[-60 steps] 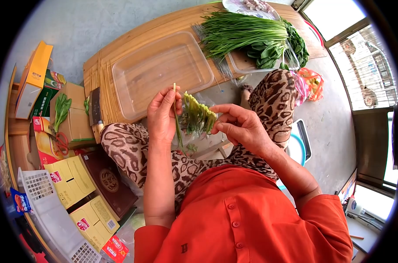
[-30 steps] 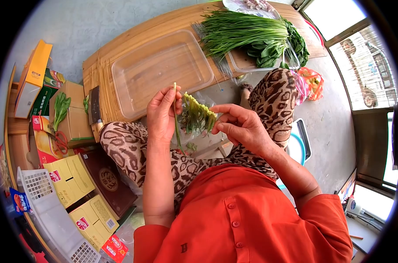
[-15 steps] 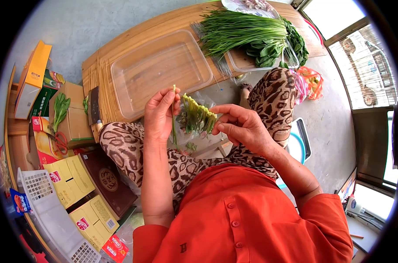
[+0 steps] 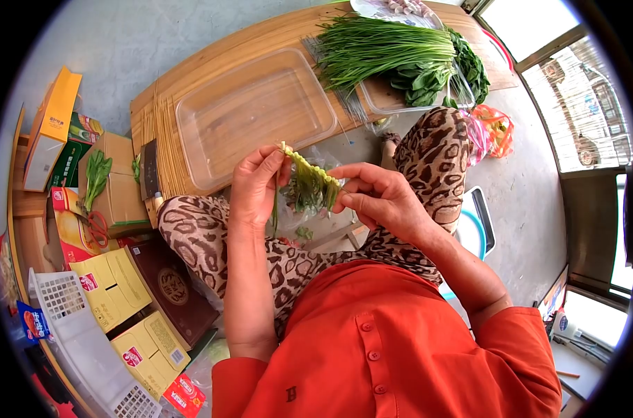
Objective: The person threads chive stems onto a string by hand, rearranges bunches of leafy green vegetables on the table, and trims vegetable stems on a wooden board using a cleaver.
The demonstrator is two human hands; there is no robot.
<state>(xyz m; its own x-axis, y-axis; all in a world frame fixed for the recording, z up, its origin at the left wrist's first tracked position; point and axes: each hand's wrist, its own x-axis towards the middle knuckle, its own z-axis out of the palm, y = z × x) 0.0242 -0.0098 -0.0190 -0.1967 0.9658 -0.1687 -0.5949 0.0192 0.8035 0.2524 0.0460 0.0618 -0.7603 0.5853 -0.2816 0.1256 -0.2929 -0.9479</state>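
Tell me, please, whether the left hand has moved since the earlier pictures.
Yes, slightly: against the clear tub, the fingertips of the left hand sit lower in the view, nearer the red shirt.

Cannot see the right end of the tight row of pale-green stalks with dark-green leaves (image 4: 309, 180), covered by the right hand (image 4: 373, 195). Cannot follow the slim green stem (image 4: 275, 213) upward, hidden by the left hand (image 4: 259, 177). Can see only part of the white patterned plate (image 4: 371, 10) at the far edge of the wooden table (image 4: 198, 74), cut off above. Cannot read the fine print on the yellow cardboard box (image 4: 114, 289) or identify the contents of the orange-red plastic bag (image 4: 496, 129).
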